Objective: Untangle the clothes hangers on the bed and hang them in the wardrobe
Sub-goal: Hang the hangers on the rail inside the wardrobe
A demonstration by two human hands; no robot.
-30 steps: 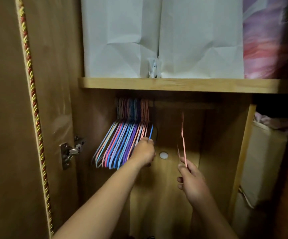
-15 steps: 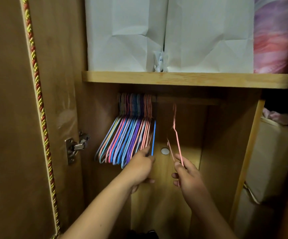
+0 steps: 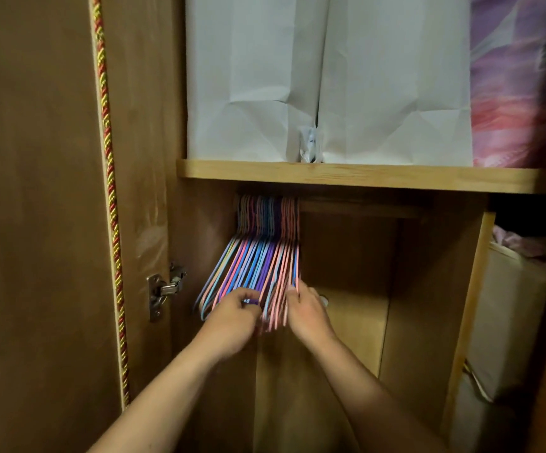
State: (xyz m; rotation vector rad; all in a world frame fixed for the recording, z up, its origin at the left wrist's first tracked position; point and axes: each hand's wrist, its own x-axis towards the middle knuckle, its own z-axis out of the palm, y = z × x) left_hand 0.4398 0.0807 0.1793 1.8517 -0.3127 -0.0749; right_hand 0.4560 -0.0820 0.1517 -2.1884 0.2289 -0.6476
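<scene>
Both my arms reach forward into an open wooden wardrobe. My left hand (image 3: 235,313) curls its fingers around the lower ends of a tight bunch of thin hangers (image 3: 258,266), pink, blue and purple, so this grip is grasping the bunch near its left and middle wires. Just right of that grip, nearly touching it, my right hand (image 3: 306,310) pinches the rightmost pink wires of the same bunch between thumb and fingertips. The image is slightly blurred at the fingers, so I cannot tell exactly how many wires each grip holds. From both grips the hangers rise and fan slightly to the left, their hooks gathered over a wooden rail (image 3: 359,209) straight above my hands, at the rail's left end. Directly above the rail runs a light wooden shelf (image 3: 363,174), carrying two creased white paper bags (image 3: 330,80) side by side, with a purple and pink patterned bundle (image 3: 523,93) to their right. Far left of my left grip stands the open door (image 3: 36,207), edged with a twisted red and yellow cord (image 3: 109,191), and a metal hinge (image 3: 163,291) sits level with my hands. To the right of my right grip, beyond a wooden divider (image 3: 467,308), is a pale fabric box (image 3: 510,322).
</scene>
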